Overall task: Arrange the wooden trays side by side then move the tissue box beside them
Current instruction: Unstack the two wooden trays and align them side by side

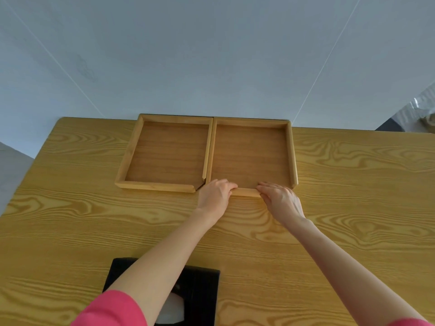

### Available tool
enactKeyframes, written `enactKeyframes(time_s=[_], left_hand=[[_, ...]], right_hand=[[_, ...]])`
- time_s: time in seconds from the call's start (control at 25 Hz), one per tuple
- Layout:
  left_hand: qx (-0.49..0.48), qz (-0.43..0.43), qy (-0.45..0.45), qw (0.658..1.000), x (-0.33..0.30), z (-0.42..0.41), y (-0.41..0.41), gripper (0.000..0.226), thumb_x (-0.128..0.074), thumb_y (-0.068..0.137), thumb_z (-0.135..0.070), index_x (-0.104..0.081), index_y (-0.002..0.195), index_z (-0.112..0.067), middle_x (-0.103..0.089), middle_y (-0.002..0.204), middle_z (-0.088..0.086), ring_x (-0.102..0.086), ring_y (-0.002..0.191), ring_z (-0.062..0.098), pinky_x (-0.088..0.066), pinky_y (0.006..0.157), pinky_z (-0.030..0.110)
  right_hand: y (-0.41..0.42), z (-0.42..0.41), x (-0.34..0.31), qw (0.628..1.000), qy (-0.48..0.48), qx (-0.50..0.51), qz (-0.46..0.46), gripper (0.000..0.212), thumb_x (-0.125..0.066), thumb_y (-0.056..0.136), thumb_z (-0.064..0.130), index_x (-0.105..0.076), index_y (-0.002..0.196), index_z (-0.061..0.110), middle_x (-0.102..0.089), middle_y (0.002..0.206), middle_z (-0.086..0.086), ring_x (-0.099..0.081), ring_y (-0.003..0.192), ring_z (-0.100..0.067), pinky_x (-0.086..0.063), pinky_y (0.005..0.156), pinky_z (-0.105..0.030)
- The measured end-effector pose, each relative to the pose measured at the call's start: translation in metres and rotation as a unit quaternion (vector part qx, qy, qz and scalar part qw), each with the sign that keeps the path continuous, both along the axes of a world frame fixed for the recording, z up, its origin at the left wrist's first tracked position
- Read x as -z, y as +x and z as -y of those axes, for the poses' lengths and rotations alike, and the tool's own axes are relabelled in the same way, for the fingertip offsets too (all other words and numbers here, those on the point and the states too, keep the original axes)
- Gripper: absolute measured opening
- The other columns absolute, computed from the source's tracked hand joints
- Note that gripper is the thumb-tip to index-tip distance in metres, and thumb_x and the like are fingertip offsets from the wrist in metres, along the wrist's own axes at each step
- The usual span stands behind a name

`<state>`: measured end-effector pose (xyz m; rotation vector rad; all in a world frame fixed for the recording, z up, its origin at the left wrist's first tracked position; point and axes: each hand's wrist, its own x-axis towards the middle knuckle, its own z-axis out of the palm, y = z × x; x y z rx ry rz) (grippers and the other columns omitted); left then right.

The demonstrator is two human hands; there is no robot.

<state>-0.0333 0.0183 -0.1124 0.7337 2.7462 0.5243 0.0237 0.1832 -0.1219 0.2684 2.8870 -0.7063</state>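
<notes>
Nearest, tissue box is lying under the left forearm. Both hands, left and right, are seemingly gripping the right tray's near rim, fingers curled; it is touching the left tray on the table.

No text, label, brand, number or sign can be read anywhere
</notes>
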Motion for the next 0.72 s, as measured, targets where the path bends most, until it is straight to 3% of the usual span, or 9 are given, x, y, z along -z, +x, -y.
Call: enactKeyframes(time_s=[0.28,0.4,0.48,0.72], left_hand=[[0.026,0.018,-0.014,0.999,0.004,0.003,-0.004,0.035,-0.044,0.093,-0.014,-0.051,0.128,-0.015,-0.062,0.122,0.005,-0.057,0.108,0.023,-0.049,0.088,0.033],[0.078,0.065,-0.038,0.994,-0.003,0.012,-0.001,0.045,-0.047,0.092,-0.021,-0.039,0.136,-0.015,-0.049,0.140,0.006,-0.043,0.129,0.022,-0.033,0.110,0.035],[0.089,0.070,-0.032,0.993,-0.010,0.021,0.003,0.047,-0.046,0.093,-0.024,-0.036,0.138,-0.018,-0.041,0.146,0.004,-0.033,0.137,0.018,-0.022,0.116,0.034],[0.045,0.076,0.066,0.994,-0.043,0.068,0.038,0.038,-0.046,0.093,-0.020,-0.046,0.131,-0.016,-0.050,0.140,0.005,-0.047,0.129,0.017,-0.034,0.107,0.027]], right_hand=[[0.000,0.004,0.002,1.000,0.011,0.004,-0.011,0.030,-0.047,0.093,0.011,-0.059,0.120,0.016,-0.056,0.134,-0.003,-0.045,0.130,-0.018,-0.029,0.110,-0.035],[-0.002,0.012,-0.005,1.000,0.024,-0.006,0.015,0.038,-0.046,0.091,0.007,-0.051,0.128,0.018,-0.054,0.136,-0.005,-0.043,0.131,-0.019,-0.022,0.113,-0.037],[0.001,0.022,-0.012,0.999,0.029,-0.021,0.020,0.043,-0.047,0.090,0.007,-0.045,0.132,0.018,-0.053,0.136,-0.005,-0.041,0.131,-0.022,-0.020,0.114,-0.038],[0.033,0.063,-0.042,0.999,-0.023,-0.015,-0.026,0.044,-0.048,0.092,0.015,-0.041,0.135,0.017,-0.049,0.138,-0.009,-0.041,0.130,-0.026,-0.026,0.111,-0.040]])
